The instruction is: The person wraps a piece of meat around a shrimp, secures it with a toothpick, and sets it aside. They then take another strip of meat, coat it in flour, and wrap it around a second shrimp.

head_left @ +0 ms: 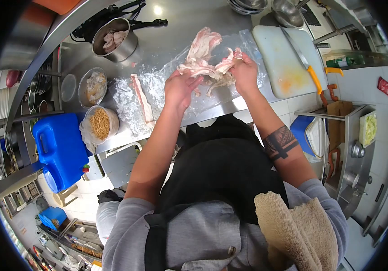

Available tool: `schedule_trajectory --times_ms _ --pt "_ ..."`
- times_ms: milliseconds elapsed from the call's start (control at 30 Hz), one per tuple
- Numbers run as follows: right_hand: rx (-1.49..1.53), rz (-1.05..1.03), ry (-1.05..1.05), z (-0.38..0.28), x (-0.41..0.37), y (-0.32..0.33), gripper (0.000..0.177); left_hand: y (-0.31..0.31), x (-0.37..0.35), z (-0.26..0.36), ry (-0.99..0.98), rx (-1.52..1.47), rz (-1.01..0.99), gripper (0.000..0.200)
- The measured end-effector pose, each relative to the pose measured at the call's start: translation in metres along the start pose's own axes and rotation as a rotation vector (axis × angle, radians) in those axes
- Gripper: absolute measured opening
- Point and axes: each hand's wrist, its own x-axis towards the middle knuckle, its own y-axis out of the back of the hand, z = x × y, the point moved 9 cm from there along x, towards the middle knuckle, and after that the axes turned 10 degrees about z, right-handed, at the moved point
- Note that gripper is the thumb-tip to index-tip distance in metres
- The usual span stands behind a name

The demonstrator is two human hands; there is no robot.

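Strips of raw bacon [198, 67] stretch between my two hands above a clear plastic sheet [176, 63] on the steel table. My left hand [180, 88] has its fingers closed on the near left edge of the bacon. On the other side my right hand [244, 72] pinches a bunched end. More of the pale, fatty meat lies beyond them, and loose ends hang between the hands. A single bacon strip [142, 99] rests left of my left hand, on a whitish, smeared part of the sheet.
On the right, a knife [300, 54] with an orange handle lies on a white cutting board [271, 56]. At left stand a metal pot [128, 47] holding meat, a bowl [85, 92] and a tub of thin brown sticks [100, 124]. A blue jerrycan [63, 140] sits lower left.
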Motion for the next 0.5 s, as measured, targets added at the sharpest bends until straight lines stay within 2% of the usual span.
schedule_trajectory --times_ms 133,200,300,367,500 --pt "0.038 0.129 0.015 -0.008 0.014 0.021 0.028 0.021 0.011 0.0 -0.015 -0.093 0.089 0.027" --pt "0.185 0.159 -0.019 -0.015 0.028 0.043 0.028 0.038 0.019 0.005 -0.001 -0.109 0.079 0.027" --pt "0.215 0.234 -0.075 -0.024 0.046 0.07 0.027 0.041 0.015 0.011 0.016 -0.116 0.057 0.026" --pt "0.225 0.22 -0.039 -0.031 0.052 0.082 0.026 0.043 0.012 0.01 0.022 -0.031 0.108 0.034" --pt "0.329 0.222 -0.009 -0.041 0.088 0.119 0.027 0.054 0.025 0.009 -0.026 -0.057 0.142 0.035"
